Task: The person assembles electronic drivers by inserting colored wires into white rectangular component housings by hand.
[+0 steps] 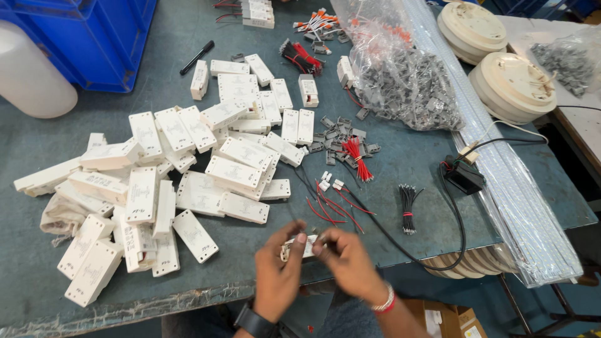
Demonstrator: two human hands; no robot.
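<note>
Near the table's front edge, my left hand [280, 272] and my right hand [347, 263] meet around one small white rectangular box [300, 249]. Both hands pinch it, and the fingers hide most of it. The left wrist wears a dark watch, the right a red and white bangle. Red and black wires [332, 206] with small white connectors lie on the table just beyond the hands. A large heap of matching white boxes [188, 163] spreads to the left of my hands.
Grey clips [341, 134] and a red wire bundle [357, 159] lie mid-table. A clear bag of grey clips [400, 81], long wrapped strips [501, 169], two round cream fittings [510, 84], a black wire bundle [408, 209], a blue crate [94, 37] and a black marker [197, 57] stand around.
</note>
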